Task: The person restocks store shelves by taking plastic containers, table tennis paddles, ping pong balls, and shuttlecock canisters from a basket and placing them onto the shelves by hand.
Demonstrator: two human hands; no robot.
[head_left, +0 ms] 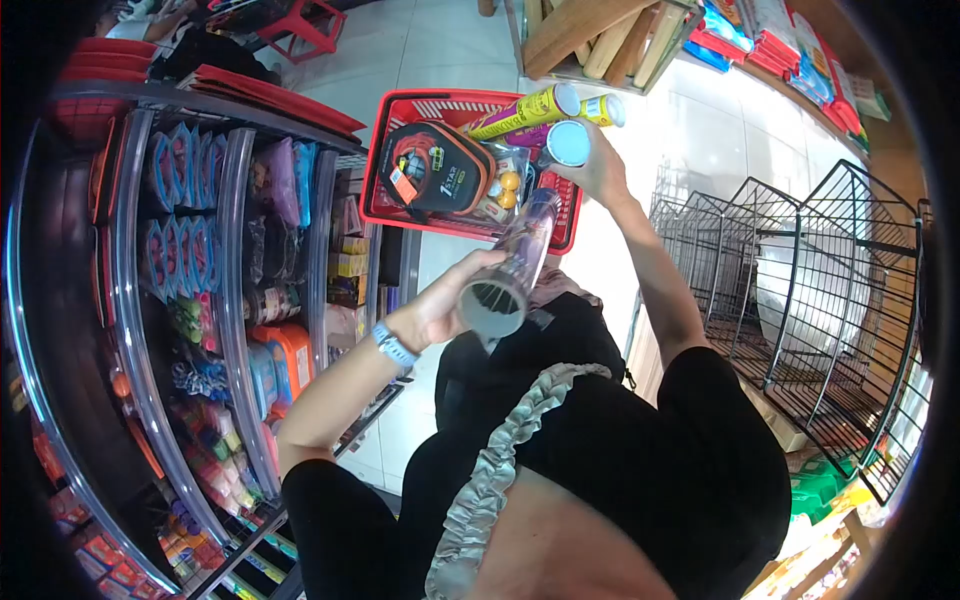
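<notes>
My left hand (450, 300) is wrapped around a see-through shuttlecock tube (527, 235) with a printed side. Its pale round end (493, 306) faces me, and dark ribs show inside. My right hand (603, 178) grips a second shuttlecock tube by its pale blue round end (568, 143), over the right side of a red shopping basket (372, 190); most of this tube's body is hidden. Beside it, a yellow badminton tube (515, 113) leans across the basket's far rim. A dark racket case (436, 170) with orange trim and a pack with yellow balls (509, 182) lie inside the basket.
On the left, shelves (232, 300) hold packaged goods in several rows. Black wire racks (790, 290) stand on the right. A glass-sided bin with wooden pieces (600, 40) is at the far side, and a red stool (305, 30) stands at the back.
</notes>
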